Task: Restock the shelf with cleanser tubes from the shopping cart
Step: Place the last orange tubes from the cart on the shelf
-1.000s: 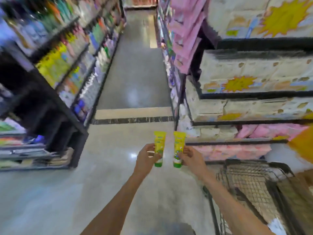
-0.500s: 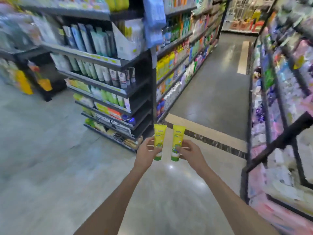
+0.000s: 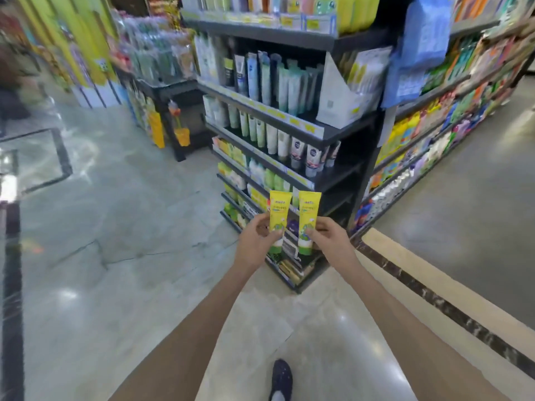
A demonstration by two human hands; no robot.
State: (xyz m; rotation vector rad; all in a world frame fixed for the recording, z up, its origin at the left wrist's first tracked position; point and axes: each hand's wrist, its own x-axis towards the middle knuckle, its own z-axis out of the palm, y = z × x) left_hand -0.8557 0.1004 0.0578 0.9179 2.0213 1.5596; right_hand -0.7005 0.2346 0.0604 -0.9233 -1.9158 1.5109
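Two yellow cleanser tubes with green caps stand upright side by side in front of me, caps down. My left hand [image 3: 256, 241] grips the left tube [image 3: 278, 211] near its lower end. My right hand [image 3: 331, 241] grips the right tube [image 3: 309, 212] the same way. Both tubes are held in the air just before the lower tiers of a black end-cap shelf [image 3: 333, 131] stocked with rows of upright tubes. The shopping cart is out of view.
The shelf's corner base [image 3: 298, 287] meets the floor just ahead of my foot [image 3: 280, 377]. A long aisle shelf [image 3: 434, 134] runs off to the right. A black display stand [image 3: 173, 91] with hanging goods is at the left. Open tiled floor [image 3: 115, 256] spreads left.
My view has swung left from the aisle and the cart to face the end-cap shelf, which is now closer. Both hands keep the two tubes held together in front.
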